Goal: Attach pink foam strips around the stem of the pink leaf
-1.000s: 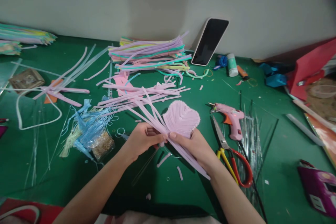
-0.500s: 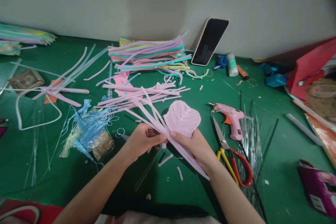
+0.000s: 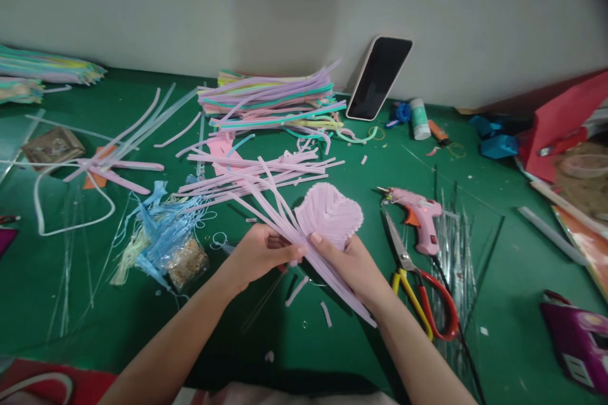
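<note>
Left hand and right hand grip the pink woven heart at its base, above the desk, beside the scissors. Pin the weave with the right thumb; tension loose strands singly

A plain, pale grey-white wall closes the view behind, matte and unmarked, with no window or fitting on the stretch that shows. It meets the far edge of the bench in a line that dips slightly towards the right. The bench top is spread with a dark green cover that reaches from the far edge to the near edge. The light is dim and even, brighter on the wall than on the green, and the shadows are soft.
</note>
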`<state>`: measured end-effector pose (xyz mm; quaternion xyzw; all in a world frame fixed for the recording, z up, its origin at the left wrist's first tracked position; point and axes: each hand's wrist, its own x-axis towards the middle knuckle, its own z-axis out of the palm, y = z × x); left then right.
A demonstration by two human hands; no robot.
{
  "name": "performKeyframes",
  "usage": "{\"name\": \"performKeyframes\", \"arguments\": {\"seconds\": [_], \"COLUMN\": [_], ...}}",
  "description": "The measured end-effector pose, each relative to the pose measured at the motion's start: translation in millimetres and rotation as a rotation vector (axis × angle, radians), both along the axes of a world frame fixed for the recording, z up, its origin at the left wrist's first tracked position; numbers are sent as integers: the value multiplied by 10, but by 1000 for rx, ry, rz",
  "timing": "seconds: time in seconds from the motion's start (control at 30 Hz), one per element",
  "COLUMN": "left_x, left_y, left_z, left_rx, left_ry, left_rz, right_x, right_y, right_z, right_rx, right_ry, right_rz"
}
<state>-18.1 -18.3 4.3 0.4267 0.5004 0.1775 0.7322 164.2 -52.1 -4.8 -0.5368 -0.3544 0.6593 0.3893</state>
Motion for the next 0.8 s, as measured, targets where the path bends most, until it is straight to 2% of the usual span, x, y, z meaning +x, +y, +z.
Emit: {"name": "performKeyframes", "arguments": {"seconds": [0.13, 0.27, 0.4, 0.57, 0.8], "left_x": [32, 45, 58, 55, 35], "left_y": [-32, -32, -22, -23, 7], "left_z": [-57, -72, -50, -43, -37], "left_rx": [11, 7, -11, 5, 0], "left_ry": [-31, -97, -125, -125, -98], "left_rz": [57, 88, 93, 72, 72], "right_x": [22, 31, 1, -26, 48], "right_y": [-13, -16, -20, -13, 6], "right_z": [-68, -46, -14, -6, -6], "right_rx": [10, -6, 16, 16, -26], "right_ry": [-44, -22, -39, 57, 30], "right_rz": [-30, 13, -46, -84, 19]}}
